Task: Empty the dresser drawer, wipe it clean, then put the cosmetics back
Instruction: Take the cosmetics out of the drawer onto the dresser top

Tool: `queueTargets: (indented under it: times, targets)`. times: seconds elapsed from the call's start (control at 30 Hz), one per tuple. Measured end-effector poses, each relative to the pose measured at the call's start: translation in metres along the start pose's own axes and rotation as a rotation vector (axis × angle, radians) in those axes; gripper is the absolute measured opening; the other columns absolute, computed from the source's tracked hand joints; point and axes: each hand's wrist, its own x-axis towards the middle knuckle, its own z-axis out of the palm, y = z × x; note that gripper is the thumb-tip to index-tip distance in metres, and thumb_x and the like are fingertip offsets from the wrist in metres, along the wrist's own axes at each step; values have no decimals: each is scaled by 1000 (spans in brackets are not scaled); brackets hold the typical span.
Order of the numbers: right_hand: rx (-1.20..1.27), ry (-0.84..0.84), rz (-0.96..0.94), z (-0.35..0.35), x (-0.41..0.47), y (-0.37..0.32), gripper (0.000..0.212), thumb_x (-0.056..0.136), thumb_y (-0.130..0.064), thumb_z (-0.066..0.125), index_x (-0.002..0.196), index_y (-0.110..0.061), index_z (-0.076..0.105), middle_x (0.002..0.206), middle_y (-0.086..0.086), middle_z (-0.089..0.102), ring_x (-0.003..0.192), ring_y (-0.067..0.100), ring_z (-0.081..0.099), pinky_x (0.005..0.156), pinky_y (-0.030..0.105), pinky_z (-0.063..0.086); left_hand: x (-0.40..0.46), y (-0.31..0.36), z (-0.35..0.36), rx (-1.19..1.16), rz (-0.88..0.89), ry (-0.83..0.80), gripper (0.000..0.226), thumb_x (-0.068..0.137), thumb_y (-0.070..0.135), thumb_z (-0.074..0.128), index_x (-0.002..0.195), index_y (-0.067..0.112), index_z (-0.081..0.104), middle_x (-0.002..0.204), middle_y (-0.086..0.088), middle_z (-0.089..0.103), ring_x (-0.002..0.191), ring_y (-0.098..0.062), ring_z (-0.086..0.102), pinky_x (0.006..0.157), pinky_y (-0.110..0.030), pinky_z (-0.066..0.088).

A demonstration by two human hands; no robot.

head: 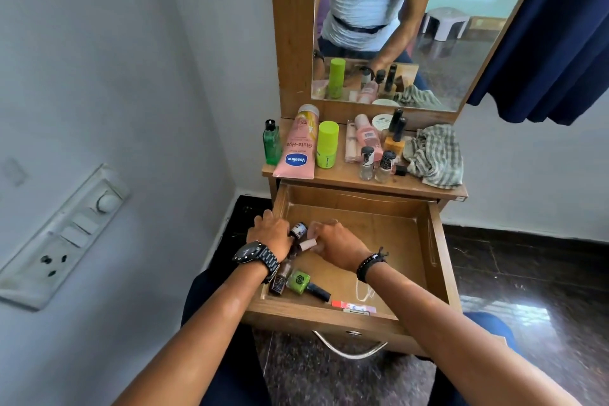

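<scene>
Two hands (273, 234) are seen in one open drawer (441, 260). About four small bottles (298, 280) are counted inside it. On the tabletop (342, 175), one pink tube (296, 148), two green bottles (327, 145), one cloth (435, 155) and several little bottles (366, 163) are seen.

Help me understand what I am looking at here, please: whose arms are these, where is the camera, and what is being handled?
There is no machine: a person wears a wide-angle camera on the head, so you look down their own arms. The mirror reflects their torso. Both hands are inside the open drawer of a dresser. The left hand, with a watch, and the right hand, with a beaded bracelet, are gathering small bottles; the exact grip is hard to tell. A green nail polish lies nearby in the drawer. On the top stand a Vaseline tube, more bottles and a striped cloth.
</scene>
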Motion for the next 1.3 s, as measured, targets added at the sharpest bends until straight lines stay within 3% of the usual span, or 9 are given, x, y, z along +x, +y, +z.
queueTargets:
  times: [0.33,0.47,0.63,0.73,0.87,1.03,1.13,1.2,1.3]
  targets:
    - [156,-35,28,-22,-15,7,16,85,-15,65,101,-13,68,95,1,64,87,15,59,75,25,47,2,2,4,11,-15,51,21,87,21,61,106,12,63,121,-9,44,107,-26,46,89,-38,49]
    - [185,33,41,-42,-35,20,13,86,-10,64,97,-10,71,86,-5,62,74,7,55,62,11,40,2,3,5,26,-22,51,29,82,32,67,103,13,64,122,-7,42,111,-25,43,91,-39,48]
    - [199,132,80,-60,-57,30,9,87,-12,64,92,-12,71,85,-5,65,72,1,56,63,6,43,-3,9,-6,-35,-30,89,36,74,43,70,92,12,66,124,-7,41,112,-26,43,91,-41,47]
    - [209,167,77,-74,-67,28,8,86,-14,66,91,-11,72,85,-5,67,74,4,59,63,7,44,-11,15,-21,5,5,168,34,77,38,67,97,11,65,123,-8,41,113,-25,42,89,-38,47]
    - [210,192,48,-99,-74,16,8,84,-16,69,90,-12,73,85,-1,70,74,7,62,63,11,46,-22,31,-48,-44,121,252,28,79,35,66,92,10,64,111,-8,48,99,-23,48,81,-37,50]
    - [128,320,-45,-147,-78,-7,11,84,-17,68,94,-14,73,89,-3,68,76,6,62,62,11,46,-36,59,-93,-183,267,329,20,80,32,67,89,14,63,91,-1,60,75,-16,55,60,-28,47]
    - [93,404,-90,-178,-75,-17,12,82,-14,71,94,-14,74,90,-2,65,77,12,62,62,10,44,-35,74,-124,-222,349,388,19,80,30,66,82,11,61,85,-5,62,77,-21,57,58,-31,47]
    - [91,459,-95,-200,-67,-19,10,81,-13,72,90,-15,74,85,-2,67,73,8,60,61,12,44,-29,84,-146,-253,391,434,18,78,27,67,77,11,59,81,-7,63,77,-23,57,60,-33,45]
    - [97,507,-77,-229,-52,-19,4,83,-15,69,87,-16,71,77,-11,63,66,-3,56,58,8,42,-13,98,-179,-362,440,441,16,79,23,67,85,8,66,68,1,59,62,-14,54,53,-25,42]
